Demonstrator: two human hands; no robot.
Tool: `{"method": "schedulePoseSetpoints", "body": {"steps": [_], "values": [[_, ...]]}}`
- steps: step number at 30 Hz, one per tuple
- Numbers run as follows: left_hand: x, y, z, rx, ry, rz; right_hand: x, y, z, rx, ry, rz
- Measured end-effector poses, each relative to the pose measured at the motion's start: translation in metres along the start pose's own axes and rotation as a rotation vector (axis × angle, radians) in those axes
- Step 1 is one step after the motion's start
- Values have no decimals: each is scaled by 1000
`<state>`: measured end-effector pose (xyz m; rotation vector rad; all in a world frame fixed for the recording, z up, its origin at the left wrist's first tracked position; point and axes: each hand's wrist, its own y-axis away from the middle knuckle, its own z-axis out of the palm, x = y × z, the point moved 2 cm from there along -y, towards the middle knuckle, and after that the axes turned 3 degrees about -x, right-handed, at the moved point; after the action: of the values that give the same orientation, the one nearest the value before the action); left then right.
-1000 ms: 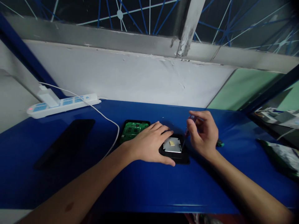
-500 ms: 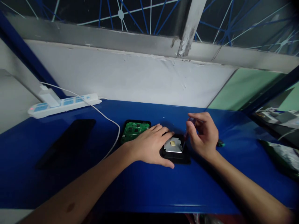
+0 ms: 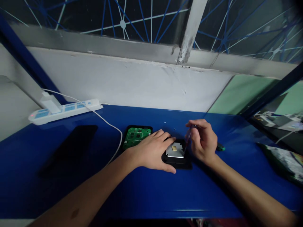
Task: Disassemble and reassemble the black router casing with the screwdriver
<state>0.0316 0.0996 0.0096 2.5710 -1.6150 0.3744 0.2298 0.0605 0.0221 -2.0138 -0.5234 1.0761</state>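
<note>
A black casing (image 3: 178, 163) with a silver metal plate (image 3: 176, 154) and a small tan pad on it lies on the blue table. My left hand (image 3: 155, 149), fingers spread, rests against the casing's left side. My right hand (image 3: 203, 140) grips a slim screwdriver (image 3: 188, 138), held nearly upright, its tip down at the plate's right edge. Left of the casing, partly behind my left hand, sits a second black casing holding a green circuit board (image 3: 136, 136).
A white power strip (image 3: 66, 111) with a plugged-in adapter stands at the back left, its cable (image 3: 111, 124) curving across the table (image 3: 151, 195). A dark flat object (image 3: 71, 146) lies left. A small green-black item (image 3: 221, 147) and a plastic packet (image 3: 284, 160) are on the right.
The whole view has shifted, so the scene sits slightly lower. My right hand keeps the screwdriver at the plate's right edge, with its fingers slightly turned. My left hand stays in place.
</note>
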Motion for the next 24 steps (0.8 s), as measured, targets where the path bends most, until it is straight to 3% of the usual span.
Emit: {"method": "schedulePoseSetpoints", "body": {"steps": [6, 9, 13, 24], "values": [[2, 0, -2, -9, 4, 2, -1, 0, -6, -41, -101, -130], [2, 0, -2, -8, 26, 2, 2, 5, -9, 11, -188, -87], [2, 1, -2, -1, 35, -2, -1, 8, -12, 70, -93, -50], [3, 0, -3, -7, 64, 11, -19, 1, -19, 28, 23, 26]]}}
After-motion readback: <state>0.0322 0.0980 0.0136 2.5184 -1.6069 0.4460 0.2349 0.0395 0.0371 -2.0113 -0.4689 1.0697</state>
